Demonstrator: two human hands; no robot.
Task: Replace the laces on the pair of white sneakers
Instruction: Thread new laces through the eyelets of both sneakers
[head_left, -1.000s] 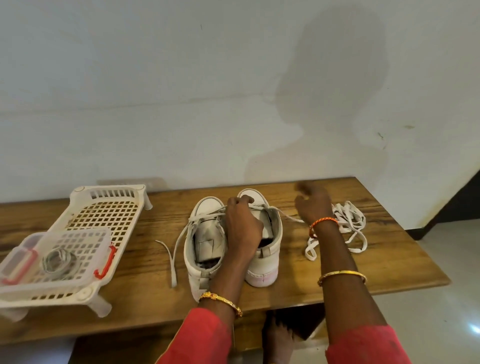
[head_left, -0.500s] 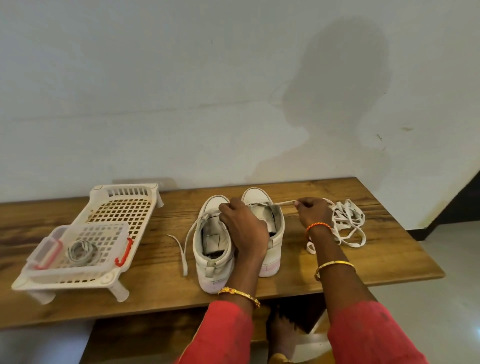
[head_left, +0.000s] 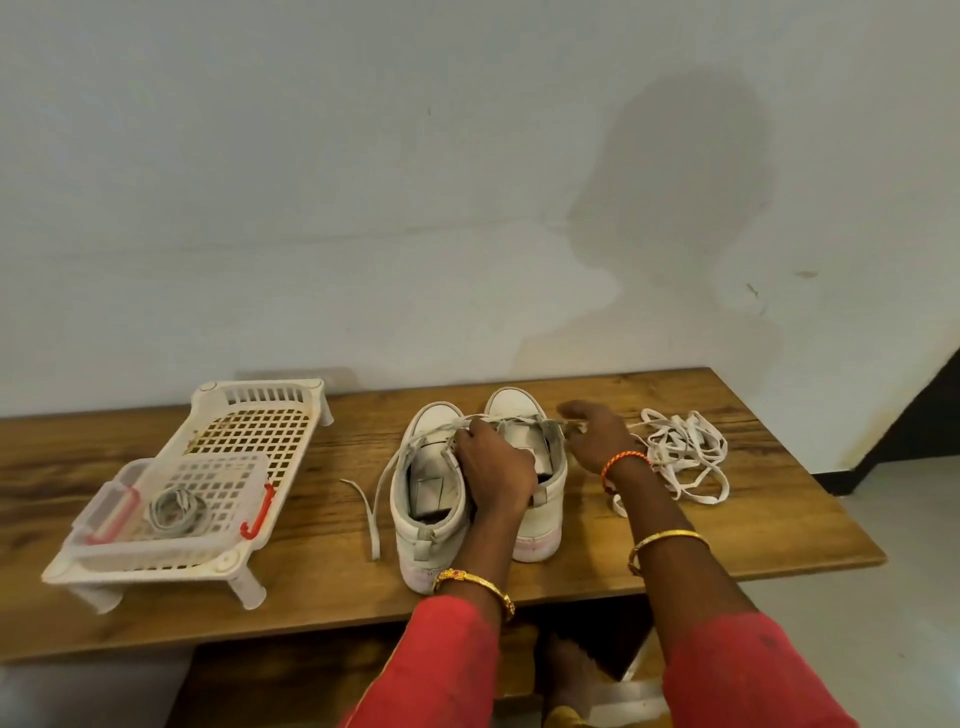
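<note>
no brand, label or writing can be read on anything here; a pale tag inside the left sneaker (head_left: 431, 488) is too blurred to make out.

the two white sneakers stand side by side on the wooden counter (head_left: 779, 525), heels toward the person, toes toward the wall. they are high at the heel, off-white and a little grubby, with a pinkish tinge along the sole at the back. the right sneaker (head_left: 545, 514) touches the left one along its inner side.

the left hand (head_left: 496, 467) rests over the gap between the two shoes, fingers curled down at the top of the tongues; its grip seems to be closed on the edge of the right sneaker, though the fingertips are hidden. the right hand (head_left: 592, 436) is just right of that grip, at the right sneaker's eyelets, and pinches a lace (head_left: 524, 421) that runs across to the shoe.

left of the left hand's grip, a loose lace end (head_left: 371, 512) trails from the left sneaker onto the counter. right of the right hand, touching the wrist area, lies a tangled pile of white laces (head_left: 680, 452).

well to the left of both hands sits a white slotted basket (head_left: 260, 415), holding a clear box (head_left: 208, 499) with red clips and a grey coil inside.
</note>
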